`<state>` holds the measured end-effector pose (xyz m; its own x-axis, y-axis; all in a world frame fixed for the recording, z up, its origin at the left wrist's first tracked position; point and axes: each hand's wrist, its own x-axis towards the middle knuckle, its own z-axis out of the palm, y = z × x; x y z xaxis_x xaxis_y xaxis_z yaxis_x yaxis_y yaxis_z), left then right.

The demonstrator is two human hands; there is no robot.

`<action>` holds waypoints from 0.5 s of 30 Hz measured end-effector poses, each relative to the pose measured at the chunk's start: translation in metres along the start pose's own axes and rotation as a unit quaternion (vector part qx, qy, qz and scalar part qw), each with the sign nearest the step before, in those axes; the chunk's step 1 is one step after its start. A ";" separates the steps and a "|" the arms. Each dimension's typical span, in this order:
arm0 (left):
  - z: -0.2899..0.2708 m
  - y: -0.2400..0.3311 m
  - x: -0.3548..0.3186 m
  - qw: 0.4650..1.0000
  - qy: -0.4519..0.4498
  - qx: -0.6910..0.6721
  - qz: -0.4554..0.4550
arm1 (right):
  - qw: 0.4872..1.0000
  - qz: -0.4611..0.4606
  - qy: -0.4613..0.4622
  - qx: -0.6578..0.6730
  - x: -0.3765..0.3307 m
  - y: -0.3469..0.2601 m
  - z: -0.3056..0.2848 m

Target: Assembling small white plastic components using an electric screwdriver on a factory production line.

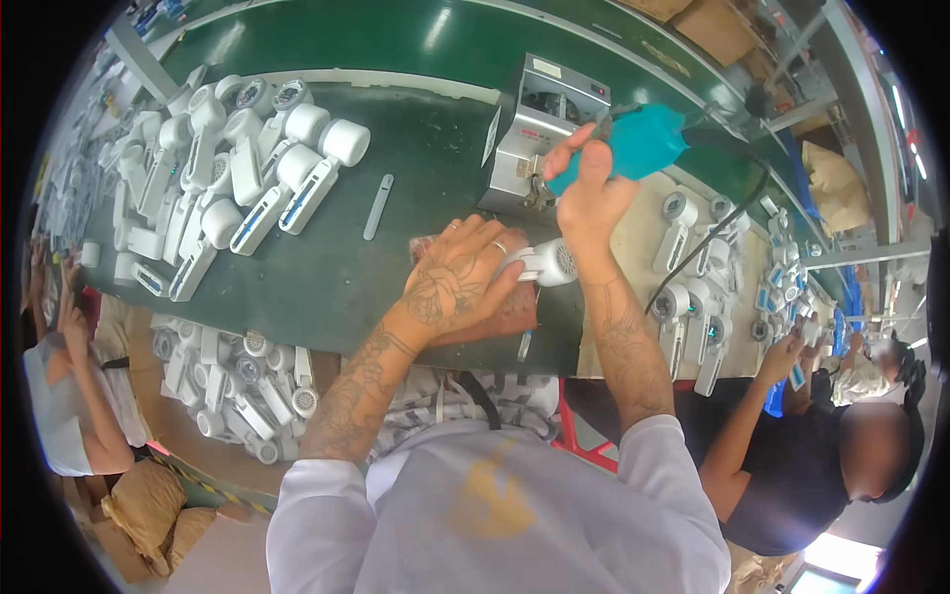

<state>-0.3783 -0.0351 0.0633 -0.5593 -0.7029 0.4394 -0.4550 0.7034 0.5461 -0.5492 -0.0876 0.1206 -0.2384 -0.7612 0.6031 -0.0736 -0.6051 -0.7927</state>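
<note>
My left hand (457, 275) is closed around a white handheld fan (556, 263), pressing it down on a reddish-brown pad (513, 319). The fan's round grille end points right, while my fingers cover most of its handle. In my right hand (594, 193) is a teal corded electric screwdriver (633, 144), raised above and to the right of the fan. Its tip is near the front of a grey metal screw feeder (529, 148); whether they touch cannot be made out. A flat grey strip (378, 207) lies on the green bench to the left.
Many white handheld fans (213, 163) are heaped at the bench's left, with others in a cardboard box (158, 396) below. More fans (688, 307) lie to the right. A black cord (727, 213) hangs from the screwdriver. A co-worker (792, 465) sits at right, another person (74, 386) at left.
</note>
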 end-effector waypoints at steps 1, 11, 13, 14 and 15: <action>0.000 0.001 0.001 1.000 0.003 -0.002 0.003 | 1.000 -0.004 -0.005 0.009 -0.001 0.002 -0.002; -0.007 0.007 0.003 1.000 0.009 -0.003 -0.008 | 0.989 0.130 0.021 0.069 -0.036 -0.051 -0.012; -0.007 0.007 0.004 1.000 -0.001 0.006 -0.006 | 0.987 0.132 0.000 0.089 -0.046 -0.055 -0.019; -0.007 0.007 0.003 1.000 -0.009 0.019 -0.004 | 0.989 0.140 0.000 0.042 -0.049 -0.059 -0.017; -0.008 0.008 0.004 1.000 -0.011 0.017 -0.005 | 0.989 0.147 -0.001 -0.005 -0.051 -0.060 -0.015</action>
<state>-0.3782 -0.0330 0.0750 -0.5702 -0.7073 0.4177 -0.4838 0.7001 0.5252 -0.5475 -0.0086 0.1360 -0.2492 -0.9045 0.3460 -0.0108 -0.3546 -0.9349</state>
